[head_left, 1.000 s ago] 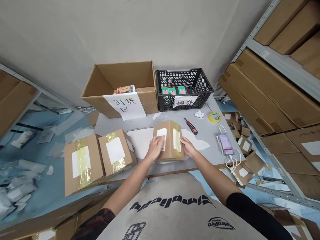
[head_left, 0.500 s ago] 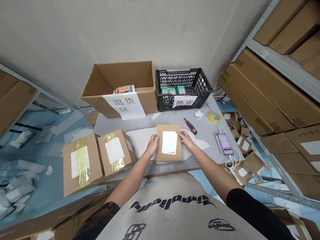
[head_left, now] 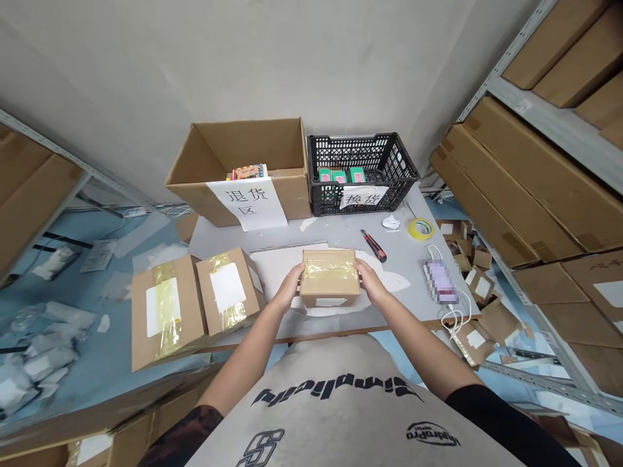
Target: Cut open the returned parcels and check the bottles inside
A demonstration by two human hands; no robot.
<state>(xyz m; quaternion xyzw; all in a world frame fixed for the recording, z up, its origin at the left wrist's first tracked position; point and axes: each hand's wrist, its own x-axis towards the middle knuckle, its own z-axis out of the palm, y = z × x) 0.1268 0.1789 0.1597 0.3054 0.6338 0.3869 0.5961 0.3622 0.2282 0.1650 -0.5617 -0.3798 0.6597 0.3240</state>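
A small cardboard box (head_left: 329,272) is between my two hands at the front middle of the table, its top seam covered by clear yellowish tape. A white label shows low on the side facing me. My left hand (head_left: 291,285) grips its left end, and my right hand (head_left: 368,282) grips its right end. Beneath the box lies a pale sheet (head_left: 272,266). Just beyond my right hand rests a red and black box cutter (head_left: 374,246). Two taped cardboard boxes with white labels, a larger one (head_left: 192,324) and a smaller one (head_left: 248,279), stand to the left.
At the back are an open carton (head_left: 292,198) with a paper sign and a black plastic crate (head_left: 331,206) holding small green boxes. A tape roll (head_left: 421,228) and a phone (head_left: 439,282) with white cables lie right. Loaded shelves (head_left: 516,110) flank the right side.
The box in my hands has been turned: its labelled face was towards me, and now the taped side faces up with the label low at the front. Both hands kept hold of it.
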